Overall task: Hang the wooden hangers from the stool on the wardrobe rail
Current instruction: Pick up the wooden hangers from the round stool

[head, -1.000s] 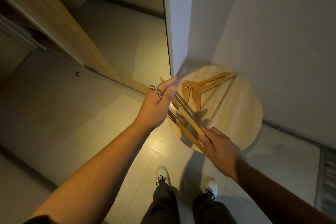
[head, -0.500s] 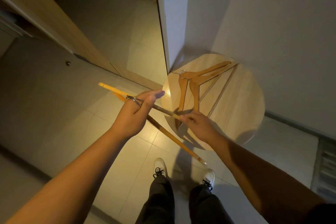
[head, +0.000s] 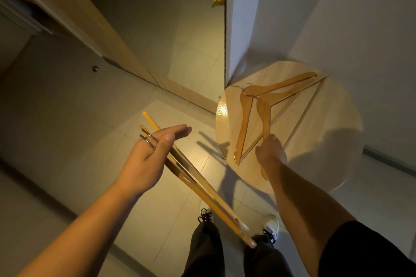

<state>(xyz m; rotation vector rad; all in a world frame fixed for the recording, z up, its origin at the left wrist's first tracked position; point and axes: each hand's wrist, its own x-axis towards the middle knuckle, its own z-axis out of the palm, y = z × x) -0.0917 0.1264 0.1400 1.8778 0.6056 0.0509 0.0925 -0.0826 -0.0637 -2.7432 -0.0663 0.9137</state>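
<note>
Two wooden hangers with metal hooks lie stacked on the round wooden stool at the right. My right hand pinches the lower arm of the nearer hanger at the stool's front edge. My left hand is out over the floor, left of the stool, carrying a bunch of wooden hangers edge-on; their metal hooks sit between its fingers while the fingertips stretch forward. The wardrobe rail is not in view.
A white wall corner stands just behind the stool. The wooden wardrobe side runs diagonally at the upper left. Pale floor tiles lie below, and my two feet in white shoes stand at the bottom.
My left hand has drawn its hanger bunch left and down, away from the stool. My right hand has let go of that bunch and has taken hold of a hanger on the stool.
</note>
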